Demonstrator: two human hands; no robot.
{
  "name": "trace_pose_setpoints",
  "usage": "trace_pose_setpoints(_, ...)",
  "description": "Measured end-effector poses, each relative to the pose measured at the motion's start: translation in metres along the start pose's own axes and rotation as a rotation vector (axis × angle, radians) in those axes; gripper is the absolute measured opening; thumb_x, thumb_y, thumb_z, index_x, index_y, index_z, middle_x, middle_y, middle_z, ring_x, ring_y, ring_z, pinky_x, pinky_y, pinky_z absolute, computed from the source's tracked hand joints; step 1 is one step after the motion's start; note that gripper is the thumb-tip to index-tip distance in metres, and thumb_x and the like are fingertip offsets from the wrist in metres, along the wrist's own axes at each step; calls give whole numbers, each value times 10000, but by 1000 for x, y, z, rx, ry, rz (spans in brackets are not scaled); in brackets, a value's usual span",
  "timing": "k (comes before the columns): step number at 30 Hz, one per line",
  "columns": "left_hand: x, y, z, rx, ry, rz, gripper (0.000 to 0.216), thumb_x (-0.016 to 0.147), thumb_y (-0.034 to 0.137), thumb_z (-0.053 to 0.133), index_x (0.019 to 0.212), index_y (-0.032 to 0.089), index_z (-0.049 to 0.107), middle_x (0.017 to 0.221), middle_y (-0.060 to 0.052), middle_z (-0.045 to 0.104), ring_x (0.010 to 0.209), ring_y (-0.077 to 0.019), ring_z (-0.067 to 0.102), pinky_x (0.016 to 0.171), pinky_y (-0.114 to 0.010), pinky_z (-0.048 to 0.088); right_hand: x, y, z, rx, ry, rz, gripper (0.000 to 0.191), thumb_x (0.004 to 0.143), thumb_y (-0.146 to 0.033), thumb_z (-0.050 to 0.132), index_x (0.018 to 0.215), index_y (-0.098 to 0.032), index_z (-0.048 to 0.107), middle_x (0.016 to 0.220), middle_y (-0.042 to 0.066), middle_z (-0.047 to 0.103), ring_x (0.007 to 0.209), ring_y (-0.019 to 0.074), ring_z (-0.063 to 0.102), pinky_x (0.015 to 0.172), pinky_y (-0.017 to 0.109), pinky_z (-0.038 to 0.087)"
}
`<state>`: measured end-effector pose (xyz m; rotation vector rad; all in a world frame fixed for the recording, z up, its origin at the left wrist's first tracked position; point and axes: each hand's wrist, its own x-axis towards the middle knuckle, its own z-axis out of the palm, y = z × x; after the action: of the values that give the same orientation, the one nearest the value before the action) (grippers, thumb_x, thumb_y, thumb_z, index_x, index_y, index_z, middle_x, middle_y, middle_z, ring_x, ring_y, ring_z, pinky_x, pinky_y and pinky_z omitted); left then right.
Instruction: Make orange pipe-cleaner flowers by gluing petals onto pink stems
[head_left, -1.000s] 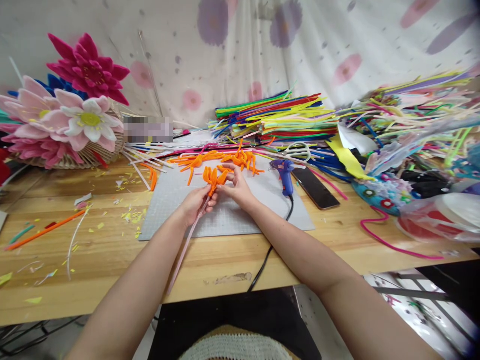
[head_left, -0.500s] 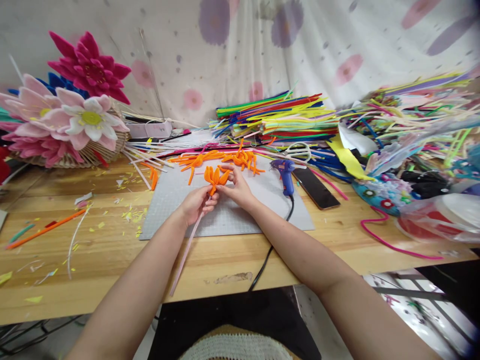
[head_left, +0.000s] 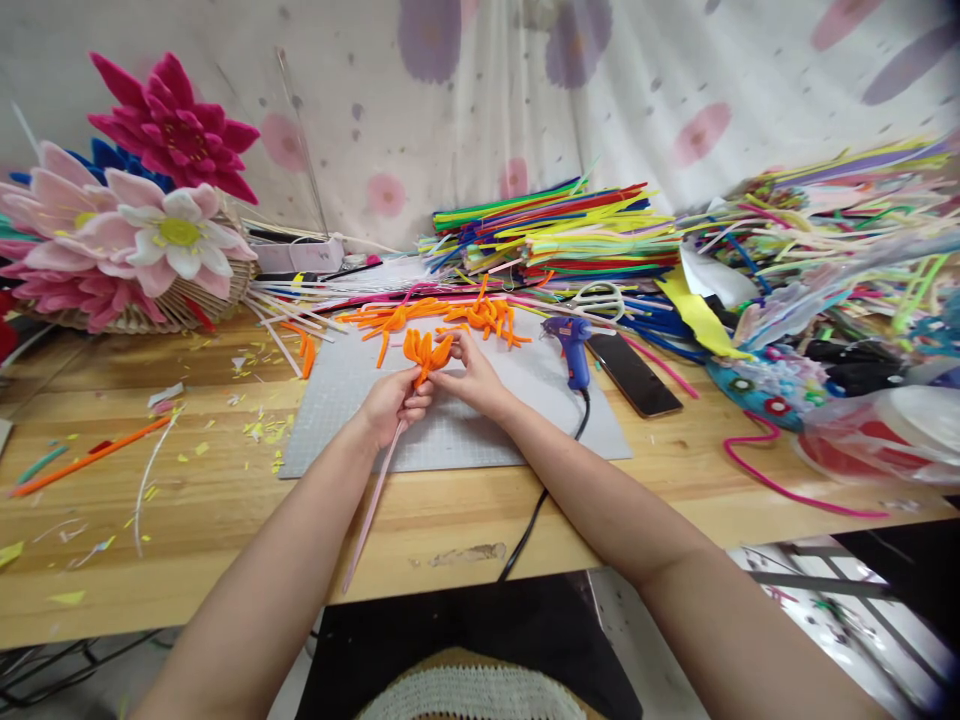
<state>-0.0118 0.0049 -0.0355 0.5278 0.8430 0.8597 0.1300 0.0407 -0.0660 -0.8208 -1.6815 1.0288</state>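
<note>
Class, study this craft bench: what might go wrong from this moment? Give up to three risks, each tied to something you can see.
1. The blue glue gun lies close to the right hand pinching the orange pipe-cleaner flower head, its black cord passing by that forearm: an arm move might snag it.
2. The left hand's grip on the pale pink fuzzy stem sits high, so the long free end might catch the wooden table.

Orange flower [head_left: 425,352]: fuzzy pipe-cleaner pile, matt, as I see it.
Stem [head_left: 373,500]: pale pink, same fuzzy nap.
Table [head_left: 225,500]: wood, smooth, slight sheen; I can see the grain.
Mat [head_left: 480,440]: grey, matt, looks like soft plastic to me.
Glue gun [head_left: 572,348]: smooth blue plastic.
Phone [head_left: 634,375]: glossy dark glass.
Curtain [head_left: 450,110]: thin printed cloth.
</note>
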Motion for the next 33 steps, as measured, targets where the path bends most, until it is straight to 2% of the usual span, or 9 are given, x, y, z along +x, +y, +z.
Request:
trace_pose_setpoints(7, 1, -3, -3, -11, 3, 31, 201, 878, 184, 379, 717, 116, 477, 544, 36, 395, 334, -2, 271, 273, -79, 174, -1, 1, -4, -126, -3, -26, 407, 664, -321, 649, 1003, -227, 444, 1127, 58, 525, 1011, 194, 568, 952, 390, 412)
trace_pose_setpoints(14, -2, -3, 2, -10, 56, 34, 208, 888, 145, 339, 721, 117, 462, 524, 48, 362, 329, -3, 259, 270, -80, 156, -1, 1, -4, -143, -19, 19, 456, 644, -335, 666, 1026, -214, 448, 1223, 89, 488, 1021, 196, 564, 945, 388, 415)
trace_pose_setpoints(17, -1, -3, 4, -3, 72, 50, 196, 885, 145, 351, 723, 122, 458, 521, 48, 367, 329, -4, 262, 273, -79, 156, -1, 1, -5, -135, -16, 18, 457, 646, -327, 665, 1033, -218, 447, 1201, 73, 508, 1017, 193, 561, 946, 393, 412)
trace_pose_setpoints(22, 0, -5, 3, -8, 72, 61, 140, 874, 165, 402, 764, 129, 479, 560, 28, 422, 357, -13, 327, 282, -78, 174, 0, 4, -4, -73, 60, 64, 467, 628, -351, 679, 1013, -214, 452, 1152, 65, 529, 986, 189, 551, 912, 384, 427)
trace_pose_setpoints(27, 0, -5, 4, -57, 12, 10, 211, 897, 239, 352, 794, 134, 502, 600, -5, 458, 395, -39, 372, 287, -99, 220, 1, 4, 0, 8, 117, 136, 481, 616, -379, 683, 998, -221, 438, 1129, 57, 522, 978, 186, 548, 879, 370, 443)
trace_pose_setpoints(30, 0, -6, 6, -63, 57, 34, 192, 886, 182, 367, 779, 120, 515, 624, -22, 486, 402, -33, 375, 291, -96, 224, 2, 4, 1, -15, 162, 143, 511, 597, -376, 692, 1008, -214, 435, 1108, 57, 524, 968, 191, 547, 893, 382, 435)
trace_pose_setpoints(33, 0, -8, 8, -28, 95, 107, 124, 841, 119, 461, 747, 95, 539, 633, -16, 496, 391, 0, 345, 295, -77, 191, 3, 3, 1, 13, 179, 154, 512, 605, -371, 686, 1010, -214, 416, 1044, 48, 544, 876, 174, 569, 861, 380, 453)
